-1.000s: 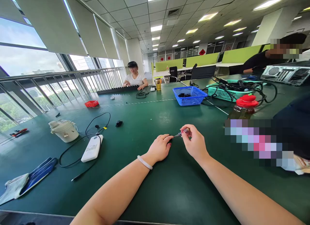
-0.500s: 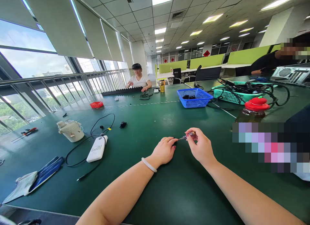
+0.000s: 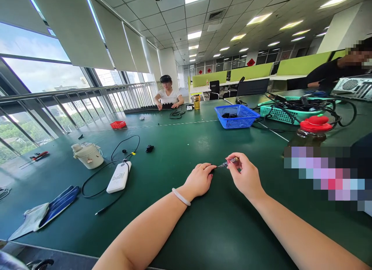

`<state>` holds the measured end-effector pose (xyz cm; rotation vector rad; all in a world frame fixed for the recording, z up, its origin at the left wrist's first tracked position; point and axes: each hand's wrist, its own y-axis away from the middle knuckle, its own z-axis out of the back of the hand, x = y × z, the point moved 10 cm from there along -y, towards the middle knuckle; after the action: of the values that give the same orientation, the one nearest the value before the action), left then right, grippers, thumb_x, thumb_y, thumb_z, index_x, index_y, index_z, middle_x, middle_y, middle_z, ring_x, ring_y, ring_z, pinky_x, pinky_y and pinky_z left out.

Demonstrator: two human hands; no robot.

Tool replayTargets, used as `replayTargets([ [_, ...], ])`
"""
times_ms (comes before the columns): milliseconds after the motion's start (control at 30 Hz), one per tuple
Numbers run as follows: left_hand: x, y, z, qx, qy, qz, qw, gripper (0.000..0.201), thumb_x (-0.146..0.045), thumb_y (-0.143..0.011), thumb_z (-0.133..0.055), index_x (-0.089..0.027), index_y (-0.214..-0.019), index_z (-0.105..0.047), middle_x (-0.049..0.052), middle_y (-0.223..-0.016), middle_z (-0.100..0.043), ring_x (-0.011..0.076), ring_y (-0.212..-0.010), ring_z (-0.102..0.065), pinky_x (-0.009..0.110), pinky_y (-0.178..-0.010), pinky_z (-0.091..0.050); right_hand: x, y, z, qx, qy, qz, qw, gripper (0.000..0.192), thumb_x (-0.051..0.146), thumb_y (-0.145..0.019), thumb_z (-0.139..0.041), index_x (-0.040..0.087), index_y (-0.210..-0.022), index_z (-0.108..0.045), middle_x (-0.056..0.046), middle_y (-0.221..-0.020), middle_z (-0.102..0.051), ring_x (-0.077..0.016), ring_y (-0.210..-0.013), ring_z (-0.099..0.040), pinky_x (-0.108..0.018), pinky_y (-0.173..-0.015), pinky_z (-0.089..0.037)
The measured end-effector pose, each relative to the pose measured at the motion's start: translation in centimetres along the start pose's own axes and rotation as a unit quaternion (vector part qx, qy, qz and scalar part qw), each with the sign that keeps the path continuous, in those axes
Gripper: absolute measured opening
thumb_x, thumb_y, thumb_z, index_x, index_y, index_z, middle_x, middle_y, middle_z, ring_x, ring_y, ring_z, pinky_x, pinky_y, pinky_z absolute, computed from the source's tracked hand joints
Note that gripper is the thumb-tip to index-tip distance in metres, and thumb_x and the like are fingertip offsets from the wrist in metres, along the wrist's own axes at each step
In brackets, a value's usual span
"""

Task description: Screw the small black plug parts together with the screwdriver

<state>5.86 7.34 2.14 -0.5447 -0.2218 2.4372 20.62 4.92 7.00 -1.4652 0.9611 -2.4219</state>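
Both hands have barely shifted: the right hand (image 3: 247,177) pinches a small screwdriver (image 3: 229,162), tip aimed under the left hand (image 3: 200,179), whose curled fingers press something hidden onto the green table (image 3: 174,146).

The tabletop (image 3: 180,231) under my arms is a dark green, smooth mat with a soft sheen. The small screwdriver (image 3: 229,162) in my right hand (image 3: 247,177) has a clear, glossy plastic handle and a thin metal shaft. On my left wrist sits a smooth, milky, polished bangle (image 3: 180,196). The white power strip (image 3: 119,177) looks like hard matt plastic, its cable (image 3: 95,177) like black rubber. The blue basket (image 3: 236,115) is shiny plastic mesh. The gloves (image 3: 43,213) look like cloth with a blue rubbery coat.
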Motion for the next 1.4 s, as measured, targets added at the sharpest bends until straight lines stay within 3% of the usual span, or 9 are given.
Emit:
replayTargets([
  [333, -0.1, 0.0, -0.2, 0.014, -0.001, 0.001, 1.000, 0.039, -0.019, -0.095, -0.042, -0.022, -0.130, -0.058, 0.008, -0.136, -0.057, 0.0216, -0.125, -0.051, 0.039, -0.112, -0.039, -0.1, -0.1, 0.3, -0.004, 0.006, 0.007, 1.000, 0.018, 0.038, -0.087, -0.052, 0.022, -0.093, -0.058, -0.005, -0.085, -0.069, -0.0193, -0.068, -0.067, -0.034, -0.070, -0.055],
  [533, 0.1, 0.0, -0.5, 0.025, -0.002, 0.006, 1.000, 0.033, -0.020, -0.094, -0.043, -0.025, -0.111, -0.070, 0.006, -0.135, -0.056, 0.0229, -0.125, -0.051, 0.040, -0.111, -0.040, 0.1, -0.1, 0.3, -0.009, 0.007, 0.011, 1.000, 0.021, 0.041, -0.088, -0.051, 0.022, -0.093, -0.058, -0.005, -0.083, -0.069, -0.0190, -0.067, -0.066, -0.033, -0.068, -0.055],
  [767, 0.5, -0.1, -0.5, 0.019, 0.001, 0.021, 1.000, 0.036, -0.022, -0.096, -0.040, -0.020, -0.123, -0.065, 0.008, -0.132, -0.058, 0.0224, -0.124, -0.051, 0.038, -0.112, -0.039, -0.1, -0.1, 0.3, -0.009, 0.011, 0.006, 1.000, 0.021, 0.041, -0.088, -0.051, 0.022, -0.093, -0.058, -0.006, -0.084, -0.069, -0.0192, -0.066, -0.066, -0.033, -0.067, -0.054],
  [1133, 1.5, 0.1, 0.1, 0.005, 0.025, 0.031, 0.999, 0.039, -0.016, -0.093, -0.040, -0.021, -0.121, -0.067, 0.007, -0.132, -0.059, 0.0203, -0.119, -0.055, 0.036, -0.109, -0.042, 0.5, -0.1, 0.7, -0.013, 0.008, 0.015, 1.000, 0.020, 0.040, -0.088, -0.051, 0.022, -0.093, -0.059, -0.005, -0.084, -0.069, -0.0199, -0.068, -0.067, -0.034, -0.068, -0.055],
  [1267, 3.7, 1.6, 1.7, 0.021, 0.015, 0.015, 1.000, 0.041, -0.013, -0.091, -0.040, -0.022, -0.119, -0.069, 0.006, -0.132, -0.060, 0.0198, -0.121, -0.054, 0.037, -0.111, -0.041, 0.4, -0.1, 0.8, -0.009, 0.003, 0.011, 1.000, 0.018, 0.037, -0.087, -0.052, 0.022, -0.093, -0.059, -0.006, -0.084, -0.070, -0.0203, -0.070, -0.067, -0.034, -0.068, -0.055],
  [1400, 9.9, 4.2, 4.8, 0.017, -0.029, 0.056, 0.998, 0.044, -0.009, -0.087, -0.040, -0.026, -0.113, -0.072, 0.004, -0.128, -0.063, 0.0194, -0.119, -0.056, 0.039, -0.111, -0.041, 0.6, -0.1, 0.7, -0.003, -0.005, 0.009, 1.000, 0.016, 0.034, -0.086, -0.052, 0.022, -0.092, -0.059, -0.005, -0.083, -0.069, -0.0200, -0.069, -0.066, -0.033, -0.066, -0.055],
])
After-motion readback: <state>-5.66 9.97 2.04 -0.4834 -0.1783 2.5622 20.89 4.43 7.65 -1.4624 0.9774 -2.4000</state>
